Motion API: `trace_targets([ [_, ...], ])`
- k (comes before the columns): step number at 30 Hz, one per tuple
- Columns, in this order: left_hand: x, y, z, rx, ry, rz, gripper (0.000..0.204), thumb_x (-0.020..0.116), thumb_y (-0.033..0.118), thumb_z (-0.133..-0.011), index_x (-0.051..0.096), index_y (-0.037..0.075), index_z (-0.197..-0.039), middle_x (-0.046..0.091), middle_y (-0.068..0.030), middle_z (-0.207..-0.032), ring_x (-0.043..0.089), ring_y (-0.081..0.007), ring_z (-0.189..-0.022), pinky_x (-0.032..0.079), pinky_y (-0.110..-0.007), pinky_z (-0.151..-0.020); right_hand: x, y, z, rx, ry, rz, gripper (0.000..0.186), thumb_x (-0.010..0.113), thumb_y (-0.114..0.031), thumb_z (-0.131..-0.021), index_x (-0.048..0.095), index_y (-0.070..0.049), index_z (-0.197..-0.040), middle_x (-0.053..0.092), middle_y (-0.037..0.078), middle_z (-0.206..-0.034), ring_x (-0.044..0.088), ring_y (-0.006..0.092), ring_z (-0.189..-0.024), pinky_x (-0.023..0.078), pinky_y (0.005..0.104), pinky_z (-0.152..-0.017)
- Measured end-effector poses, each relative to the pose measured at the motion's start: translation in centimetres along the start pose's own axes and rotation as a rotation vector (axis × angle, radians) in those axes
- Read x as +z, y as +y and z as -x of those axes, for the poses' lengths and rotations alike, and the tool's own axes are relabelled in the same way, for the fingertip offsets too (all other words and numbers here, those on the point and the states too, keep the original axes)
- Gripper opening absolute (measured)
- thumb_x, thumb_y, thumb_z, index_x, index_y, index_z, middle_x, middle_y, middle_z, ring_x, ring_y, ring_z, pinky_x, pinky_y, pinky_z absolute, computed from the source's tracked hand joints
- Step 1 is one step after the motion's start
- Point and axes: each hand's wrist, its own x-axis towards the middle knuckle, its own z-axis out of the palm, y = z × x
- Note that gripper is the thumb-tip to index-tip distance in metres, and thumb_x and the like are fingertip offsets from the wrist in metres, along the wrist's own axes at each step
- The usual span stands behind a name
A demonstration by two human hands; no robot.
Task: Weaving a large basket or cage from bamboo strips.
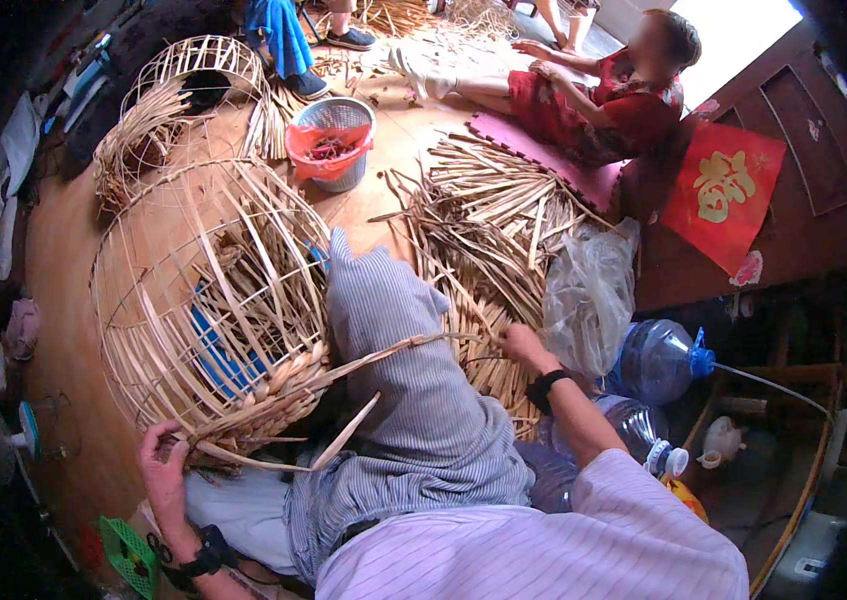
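A large open-ribbed basket (pixel 244 215) of pale, flat plant strips lies at my left, with a braided band along its near edge. My left hand (pixel 162 470) is at that edge, its thumb and fingers curled onto the weave. A long twisted straw strand (pixel 414 343) runs from the braid across my lap. Its far end is in my right hand (pixel 524 348), closed in a fist over the straw pile. One bent loose strip (pixel 349 432) sticks out below the braid. Loose straw and something blue show through the ribs; the basket's underside is hidden.
A straw pile (pixel 504 215) spreads ahead, beside a plastic bag (pixel 594 290) and large water bottles (pixel 659 360). Further off stand a grey bin (pixel 354 180) with a red liner and another ribbed basket (pixel 199 65). A person (pixel 594 100) sits on a pink mat (pixel 544 150).
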Motion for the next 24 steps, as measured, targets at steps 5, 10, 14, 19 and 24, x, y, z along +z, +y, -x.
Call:
trace_targets([
  [5, -0.9, 0.3, -0.5, -0.033, -0.053, -0.062, 0.028, 0.069, -0.007, -0.084, 0.070, 0.003, -0.111, 0.063, 0.0013, -0.100, 0.058, -0.0080, -0.090, 0.049, -0.025, -0.083, 6.6, 3.1, -0.8, -0.108, 0.086, 0.047, 0.028, 0.068, -0.024, -0.093, 0.073, 0.001, -0.104, 0.074, 0.026, -0.098, 0.070, 0.0462, -0.095, 0.057, 0.0533, -0.086],
  [10, -1.3, 0.5, -0.1, -0.034, -0.055, -0.087, 0.027, 0.070, -0.007, -0.085, 0.069, 0.003, -0.110, 0.064, 0.0018, -0.099, 0.059, -0.0069, -0.089, 0.050, -0.024, -0.080, 8.9, -0.5, -3.2, -0.176, 0.141, 0.121, 0.024, 0.061, -0.016, -0.091, 0.075, -0.005, -0.108, 0.071, 0.026, -0.105, 0.068, 0.0458, -0.105, 0.055, 0.0535, -0.092],
  [14, -0.9, 1.1, -0.3, -0.089, -0.038, -0.049, 0.023, 0.072, -0.003, -0.083, 0.068, 0.004, -0.104, 0.064, 0.0005, -0.099, 0.061, -0.0118, -0.092, 0.050, -0.029, -0.084, 12.0, -0.5, -4.9, -0.225, 0.049, -0.033, 0.042, 0.059, -0.009, -0.091, 0.067, -0.009, -0.132, 0.069, 0.027, -0.118, 0.066, 0.0467, -0.110, 0.054, 0.0536, -0.097],
  [19, -1.7, 0.6, -0.1, -0.067, -0.048, -0.084, 0.025, 0.072, -0.007, -0.086, 0.069, 0.003, -0.108, 0.066, 0.0021, -0.093, 0.062, -0.0067, -0.086, 0.053, -0.024, -0.079, 14.1, -2.4, -5.0, -0.088, 0.019, 0.054, 0.041, 0.067, -0.015, -0.088, 0.062, -0.005, -0.128, 0.070, 0.025, -0.116, 0.066, 0.0453, -0.112, 0.053, 0.0532, -0.099],
  [24, -1.7, 0.0, -0.3, -0.057, -0.031, -0.084, 0.022, 0.073, -0.006, -0.085, 0.069, 0.003, -0.105, 0.066, 0.0022, -0.092, 0.062, -0.0071, -0.085, 0.053, -0.025, -0.079, 12.9, -1.1, -5.2, -0.117, 0.176, -0.110, 0.041, 0.074, -0.016, -0.084, 0.065, -0.005, -0.122, 0.070, 0.024, -0.111, 0.067, 0.0441, -0.108, 0.054, 0.0506, -0.093],
])
